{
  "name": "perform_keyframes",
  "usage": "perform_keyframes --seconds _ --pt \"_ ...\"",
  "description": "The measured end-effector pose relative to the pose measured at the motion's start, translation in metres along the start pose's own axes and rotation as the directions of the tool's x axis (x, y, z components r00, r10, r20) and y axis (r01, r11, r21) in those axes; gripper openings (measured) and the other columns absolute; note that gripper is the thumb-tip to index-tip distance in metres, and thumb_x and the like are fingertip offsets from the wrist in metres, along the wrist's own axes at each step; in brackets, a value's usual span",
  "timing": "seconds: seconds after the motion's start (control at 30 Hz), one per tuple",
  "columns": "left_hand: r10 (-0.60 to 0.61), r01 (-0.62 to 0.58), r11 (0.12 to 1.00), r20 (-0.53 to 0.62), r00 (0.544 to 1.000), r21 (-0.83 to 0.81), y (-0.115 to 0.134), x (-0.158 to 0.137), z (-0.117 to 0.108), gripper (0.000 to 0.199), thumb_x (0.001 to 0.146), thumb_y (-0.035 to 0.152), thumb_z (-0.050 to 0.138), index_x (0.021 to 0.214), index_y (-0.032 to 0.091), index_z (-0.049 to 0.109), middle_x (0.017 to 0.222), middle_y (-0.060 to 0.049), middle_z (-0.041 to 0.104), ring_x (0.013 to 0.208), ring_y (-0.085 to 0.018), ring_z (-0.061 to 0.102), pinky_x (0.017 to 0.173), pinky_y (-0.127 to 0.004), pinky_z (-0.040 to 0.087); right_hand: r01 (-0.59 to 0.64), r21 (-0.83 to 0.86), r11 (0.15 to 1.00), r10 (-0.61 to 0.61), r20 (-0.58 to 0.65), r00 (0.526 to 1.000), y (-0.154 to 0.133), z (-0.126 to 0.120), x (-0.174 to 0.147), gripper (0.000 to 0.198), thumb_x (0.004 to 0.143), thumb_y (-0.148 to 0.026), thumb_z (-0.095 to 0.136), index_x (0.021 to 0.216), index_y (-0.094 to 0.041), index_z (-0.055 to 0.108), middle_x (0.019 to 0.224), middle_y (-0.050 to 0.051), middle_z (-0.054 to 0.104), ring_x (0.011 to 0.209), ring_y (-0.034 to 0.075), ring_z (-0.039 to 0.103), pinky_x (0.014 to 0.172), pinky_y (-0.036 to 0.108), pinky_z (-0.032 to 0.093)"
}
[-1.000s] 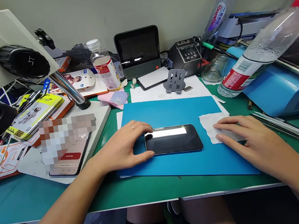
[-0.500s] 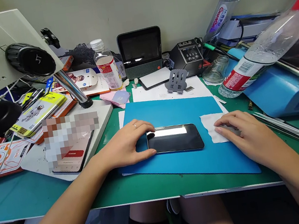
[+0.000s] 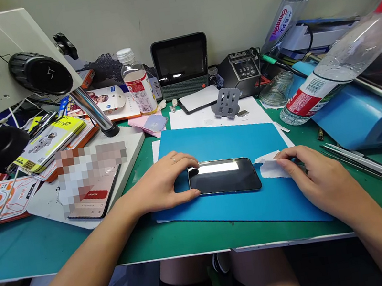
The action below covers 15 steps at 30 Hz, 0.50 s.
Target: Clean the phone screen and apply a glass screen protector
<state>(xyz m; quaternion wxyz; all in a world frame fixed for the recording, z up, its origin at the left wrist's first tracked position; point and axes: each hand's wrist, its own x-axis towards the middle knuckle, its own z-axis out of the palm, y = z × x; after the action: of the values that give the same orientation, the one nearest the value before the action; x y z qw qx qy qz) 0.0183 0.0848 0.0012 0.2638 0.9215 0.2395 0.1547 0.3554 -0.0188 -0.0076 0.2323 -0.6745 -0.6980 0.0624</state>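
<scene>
My left hand [image 3: 168, 183] is closed on the left end of the phone [image 3: 225, 179]: thumb at the near edge, index finger by the far corner. The phone lies flat, screen up, on the blue mat [image 3: 234, 209], between my two hands. My right hand [image 3: 322, 182] has thumb and fingertips together, pinched on the right end of the white tissue [image 3: 274, 171]. The free part of the tissue spreads toward the phone's right end, just beside it; whether all its underside rests on the mat, I can't tell.

To do this hold well, imo, the left hand should press only as much as req'd, so that the phone does not slip or tip, w/ fingertips at the edges and off the glass, b/c prints would show there. The right pinch should be soft, as the tissue looks thin and could tear or crumple if pulled fast. Also, pls mind the elbow side: the tools [image 3: 372, 165] lie near this hand, and the red-cap bottle [image 3: 328, 74] is beyond it.
</scene>
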Motion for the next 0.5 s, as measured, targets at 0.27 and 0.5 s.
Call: perform_keyframes --seconds 0.27,0.5 --pt "-0.003 0.003 1.000 -0.002 1.000 -0.001 0.000 0.000 0.000 0.042 0.088 0.041 0.070 0.124 0.024 0.057 0.129 -0.008 0.065 0.120 -0.027 0.057 0.103 -0.043 0.048 0.152 0.033 0.988 -0.154 0.064 0.986 -0.014 0.011 -0.006 0.034 0.102 -0.038 0.045 0.116 -0.023 0.072 0.103 0.009 0.069 0.095 0.027 0.068 0.083 0.043 0.055" --pt "-0.015 0.015 1.000 -0.006 1.000 -0.012 0.001 0.000 0.000 0.039 0.089 0.041 0.070 0.122 0.024 0.058 0.128 -0.007 0.065 0.121 -0.027 0.058 0.103 -0.043 0.049 0.122 0.099 0.988 -0.132 0.097 0.987 -0.025 0.004 -0.021 0.033 0.101 -0.041 0.047 0.113 -0.027 0.075 0.101 0.007 0.072 0.091 0.026 0.071 0.077 0.040 0.058"
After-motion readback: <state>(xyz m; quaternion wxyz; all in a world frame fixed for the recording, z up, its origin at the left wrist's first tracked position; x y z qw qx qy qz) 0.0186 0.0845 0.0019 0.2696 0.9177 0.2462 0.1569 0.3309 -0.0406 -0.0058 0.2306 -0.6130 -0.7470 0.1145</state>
